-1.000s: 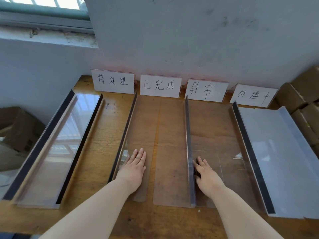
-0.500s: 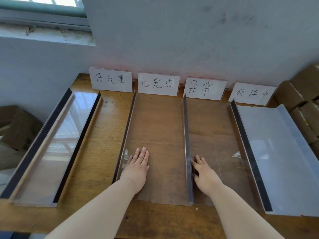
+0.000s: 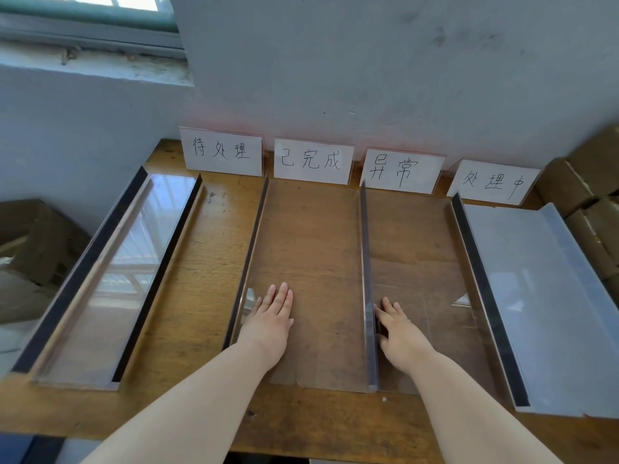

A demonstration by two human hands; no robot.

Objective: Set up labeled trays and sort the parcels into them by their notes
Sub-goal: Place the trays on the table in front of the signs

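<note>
Shifted since the earlier frames: the second tray (image 3: 311, 246) has slid rightward under the left hand (image 3: 271, 316), and its base now closes up to the dark upright wall of the third tray (image 3: 415, 256). Both hands remain flat on their trays.

Far left, off the tabletop (image 3: 201, 296) and lower down, sits a brown carton (image 3: 37, 242). The first tray (image 3: 110, 279) is clear acrylic with a dark strip along each long side. It lies at an angle on the tabletop, well apart from the others, and reflects window light.

The second tray is clear, with wood grain showing through its base and a dark wall on its left side. The left hand lies palm down on this base near the front edge, fingers straight and together, holding nothing.

The third tray is likewise clear. The right hand (image 3: 400, 333) lies palm down on its base, just beside the dividing wall, fingers extended, gripping nothing.

The fourth tray (image 3: 542, 296) appears grey-white under reflected light, with a dark left wall and a raised right lip. It lies just beside the third; contact cannot be told.

Four white label cards (image 3: 313, 160) stand along the rear wall behind the trays, handwritten in black: 待处理, 已完成, 异常, 处理中.

Far right, brown cardboard boxes (image 3: 576, 182) are stacked beside the fourth tray.
</note>
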